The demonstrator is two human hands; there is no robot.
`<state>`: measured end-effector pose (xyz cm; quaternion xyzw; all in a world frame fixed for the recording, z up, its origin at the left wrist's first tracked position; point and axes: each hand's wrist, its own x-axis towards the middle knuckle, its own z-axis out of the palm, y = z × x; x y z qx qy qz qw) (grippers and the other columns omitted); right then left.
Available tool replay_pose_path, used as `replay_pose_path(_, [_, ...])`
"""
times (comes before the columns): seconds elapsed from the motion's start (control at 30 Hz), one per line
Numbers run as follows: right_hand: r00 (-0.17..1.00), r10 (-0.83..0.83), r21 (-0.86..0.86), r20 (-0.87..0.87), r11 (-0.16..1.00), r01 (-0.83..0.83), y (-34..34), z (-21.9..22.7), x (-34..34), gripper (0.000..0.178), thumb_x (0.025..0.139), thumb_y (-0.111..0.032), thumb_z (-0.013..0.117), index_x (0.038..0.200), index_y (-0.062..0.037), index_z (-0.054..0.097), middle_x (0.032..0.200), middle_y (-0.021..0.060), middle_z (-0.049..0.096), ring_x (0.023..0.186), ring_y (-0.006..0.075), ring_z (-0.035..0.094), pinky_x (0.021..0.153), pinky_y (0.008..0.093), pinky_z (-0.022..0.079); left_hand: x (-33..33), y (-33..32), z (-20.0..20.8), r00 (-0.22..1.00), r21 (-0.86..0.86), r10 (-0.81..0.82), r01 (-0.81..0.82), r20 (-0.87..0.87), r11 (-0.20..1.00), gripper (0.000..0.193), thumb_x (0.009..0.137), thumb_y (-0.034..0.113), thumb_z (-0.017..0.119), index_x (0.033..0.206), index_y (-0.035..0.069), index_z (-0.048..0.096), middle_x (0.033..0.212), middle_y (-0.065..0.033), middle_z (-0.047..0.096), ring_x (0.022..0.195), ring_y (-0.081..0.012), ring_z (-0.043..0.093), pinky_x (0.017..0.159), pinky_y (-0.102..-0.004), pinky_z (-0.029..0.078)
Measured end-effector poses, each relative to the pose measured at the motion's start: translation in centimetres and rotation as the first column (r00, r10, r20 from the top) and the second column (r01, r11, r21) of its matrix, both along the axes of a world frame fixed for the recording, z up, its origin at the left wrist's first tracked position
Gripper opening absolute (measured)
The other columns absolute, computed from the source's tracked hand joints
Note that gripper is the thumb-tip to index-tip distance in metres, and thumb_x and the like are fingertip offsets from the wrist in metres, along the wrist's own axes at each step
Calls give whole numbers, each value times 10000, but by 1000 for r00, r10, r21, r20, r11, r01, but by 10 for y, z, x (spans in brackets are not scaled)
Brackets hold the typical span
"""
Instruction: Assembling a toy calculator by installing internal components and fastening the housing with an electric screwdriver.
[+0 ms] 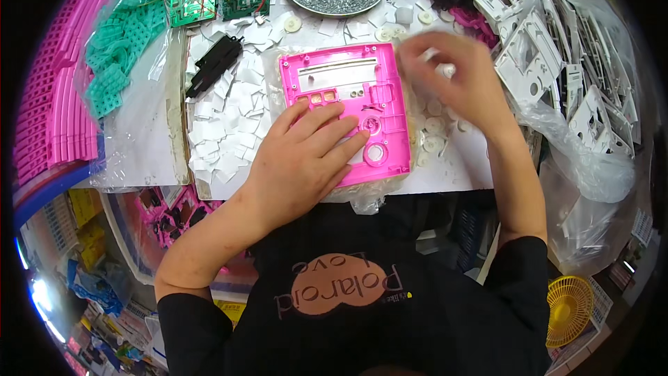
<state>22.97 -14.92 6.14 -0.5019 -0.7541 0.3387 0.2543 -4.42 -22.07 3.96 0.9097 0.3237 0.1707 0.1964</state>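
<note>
A pink plastic housing (395,108) lies on a piece of clear plastic wrap on the table, its inner side with posts and round openings facing up. My left hand (306,146) rests flat on its lower left part, fingers outstretched. Beyond the housing's upper right corner is my right hand (452,73), its fingers bent and smeared by motion. Small white pieces (445,68) show by these fingers; whether they are gripped I cannot tell. Small round whitish parts (433,127) are scattered on the table below that hand.
White paper slips (223,132) and a black plastic part (216,66) lie left of the housing. A round tray of screws (334,10) and green circuit boards (193,0) with wires sit behind. Bagged turquoise parts (115,76) stand left; white plastic panels (529,63) fill the right.
</note>
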Motion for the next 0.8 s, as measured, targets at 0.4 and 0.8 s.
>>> replay_pose_path(0.4, [828, -299, 416, 474, 905, 89, 49, -37, 13, 136, 842, -81, 676, 961, -14, 670, 926, 161, 699, 827, 363, 687, 743, 425, 562, 1, 4, 1, 993, -26, 17, -14, 116, 1000, 410, 830, 173, 727, 1232, 122, 671, 1208, -93, 633, 1195, -301, 574, 1031, -473, 435])
replay_pose_path(0.8, [937, 159, 246, -312, 966, -82, -79, 11, -47, 226, 754, 44, 773, 969, 20, 709, 952, 157, 705, 805, 278, 716, 671, 342, 579, -2, 8, 26, 814, -935, 462, 330, 352, 131, 220, 1049, 195, 546, 889, 51, 594, 711, 36, 569, 589, -22, 455, 520, -210, 335])
